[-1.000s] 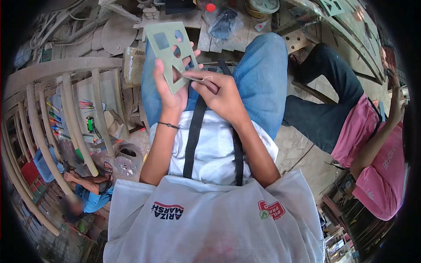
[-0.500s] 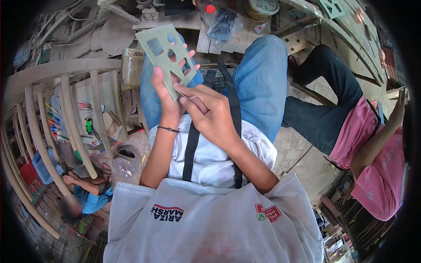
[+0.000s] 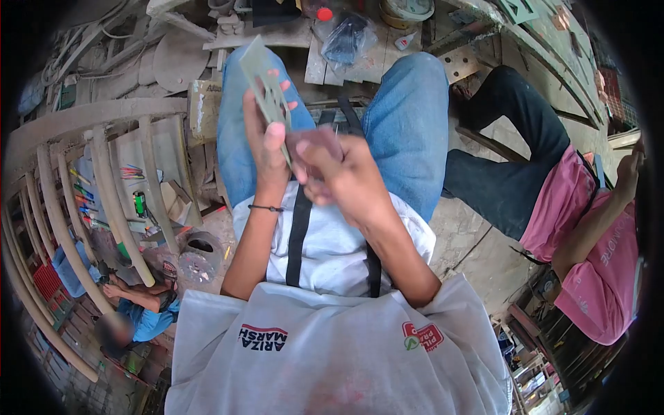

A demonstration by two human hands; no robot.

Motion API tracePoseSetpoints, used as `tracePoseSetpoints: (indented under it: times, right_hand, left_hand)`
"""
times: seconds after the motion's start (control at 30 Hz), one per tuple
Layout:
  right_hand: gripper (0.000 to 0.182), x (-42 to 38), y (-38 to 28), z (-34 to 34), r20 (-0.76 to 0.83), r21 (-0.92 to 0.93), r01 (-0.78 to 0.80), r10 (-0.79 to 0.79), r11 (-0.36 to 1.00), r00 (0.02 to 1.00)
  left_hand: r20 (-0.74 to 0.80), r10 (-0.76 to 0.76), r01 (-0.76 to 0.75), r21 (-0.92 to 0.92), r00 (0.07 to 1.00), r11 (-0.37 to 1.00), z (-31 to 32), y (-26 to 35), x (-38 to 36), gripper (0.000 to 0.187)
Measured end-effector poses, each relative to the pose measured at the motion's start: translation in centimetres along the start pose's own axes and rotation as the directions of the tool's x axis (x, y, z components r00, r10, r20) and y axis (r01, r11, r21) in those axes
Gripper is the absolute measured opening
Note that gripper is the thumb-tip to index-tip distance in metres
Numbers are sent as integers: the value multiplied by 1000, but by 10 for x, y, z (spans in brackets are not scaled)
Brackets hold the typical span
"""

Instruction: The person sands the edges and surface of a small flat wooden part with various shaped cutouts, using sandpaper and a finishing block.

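Observation:
A thin pale green board [image 3: 259,83] with cut-out holes is held up, tilted nearly edge-on to the camera. My left hand [image 3: 266,142] grips it near its lower end, thumb on the near face and fingertips showing past the far edge. My right hand [image 3: 346,176] is closed on a reddish-brown flat piece [image 3: 317,142], blurred by motion, which looks like sandpaper or a folded sheet. That piece is close beside the board's lower right edge; whether they touch is unclear.
A slatted wooden frame [image 3: 107,187] curves along the left. On the right sits a person in a pink shirt [image 3: 598,277]; another person in blue [image 3: 149,318] is at lower left. Plastic bag [image 3: 347,43] and round container [image 3: 408,10] lie ahead, beyond my knees.
The board has turned from showing its face to nearly edge-on. My right hand has shifted slightly right, and the reddish-brown piece now shows in it.

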State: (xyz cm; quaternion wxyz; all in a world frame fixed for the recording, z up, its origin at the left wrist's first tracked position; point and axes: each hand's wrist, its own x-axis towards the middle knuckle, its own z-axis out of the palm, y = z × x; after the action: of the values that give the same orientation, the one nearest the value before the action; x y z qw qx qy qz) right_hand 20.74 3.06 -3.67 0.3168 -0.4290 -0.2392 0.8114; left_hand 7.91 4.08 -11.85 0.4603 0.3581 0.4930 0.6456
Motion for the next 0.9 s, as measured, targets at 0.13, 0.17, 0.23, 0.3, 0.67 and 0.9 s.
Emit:
tracePoseSetpoints:
  times: [0.13, 0.17, 0.23, 0.3, 0.67, 0.9]
  right_hand:
    - [20, 1, -8, -6, -20, 56, 29, -28, 998, 999]
    - [23, 7, -7, -8, -33, 39, 53, -52, 998, 998]
    - [23, 0, -1, -6, 10, -102, 76, -76, 992, 997]
    - [24, -5, 12, -16, 157, -299, 185, -143, 936, 977]
    - [29, -79, -58, 4, 742, -366, 830, -407, 420, 533]
    - [34, -151, -94, 61, 735, -567, 810, -350, 153, 581]
  left_hand:
    - [22, 7, -10, 103, 1000, 995, 7, 3, -3, 91]
    - [32, -20, 16, 113, 999, 993, 7, 3, -3, 92]
    - [65, -38, 34, 66, 997, 997, 2, 1, 2, 93]
    - [53, -92, 99, -142, 994, 985, -7, -4, 8, 93]
    - [87, -239, 254, -355, 967, 900, -4, 10, 5, 83]
    - [132, -247, 280, -417, 960, 865, -8, 6, -1, 74]
